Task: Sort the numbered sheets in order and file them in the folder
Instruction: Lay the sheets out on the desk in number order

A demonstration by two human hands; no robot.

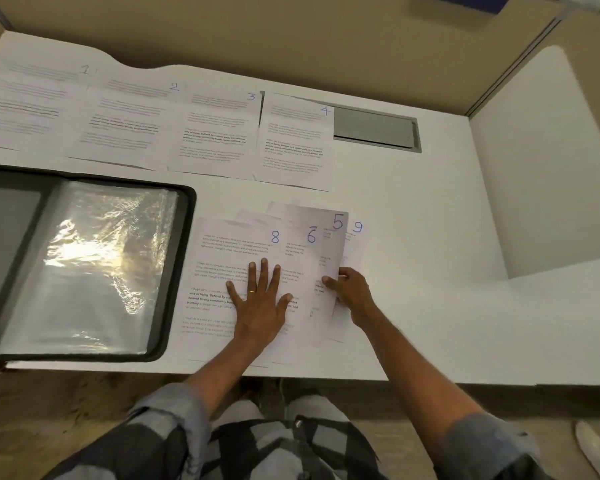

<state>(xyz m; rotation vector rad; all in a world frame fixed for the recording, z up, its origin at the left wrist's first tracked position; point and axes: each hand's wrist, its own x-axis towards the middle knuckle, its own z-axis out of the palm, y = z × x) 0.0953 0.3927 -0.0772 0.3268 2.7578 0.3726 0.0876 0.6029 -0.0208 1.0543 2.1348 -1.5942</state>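
Note:
Four printed sheets lie in a row at the back of the desk: sheet 1 [32, 98], sheet 2 [125, 123], sheet 3 [215, 133] and sheet 4 [295, 143]. Nearer the front edge a fanned pile shows sheet 8 [222, 258] on top, then sheet 6 [300, 258], sheet 5 [329, 251] and sheet 9 [355, 244]. My left hand [260, 303] presses flat on sheet 8 with fingers spread. My right hand [350, 292] pinches the right edge of sheet 5, which is lifted slightly. The open black folder [181, 271] with clear sleeves lies at the left.
A grey metal cable hatch [374, 129] is set into the desk behind sheet 4. Beige partition walls [291, 36] close the back and right. The white desk [430, 237] continues to the right, and its front edge runs just below my hands.

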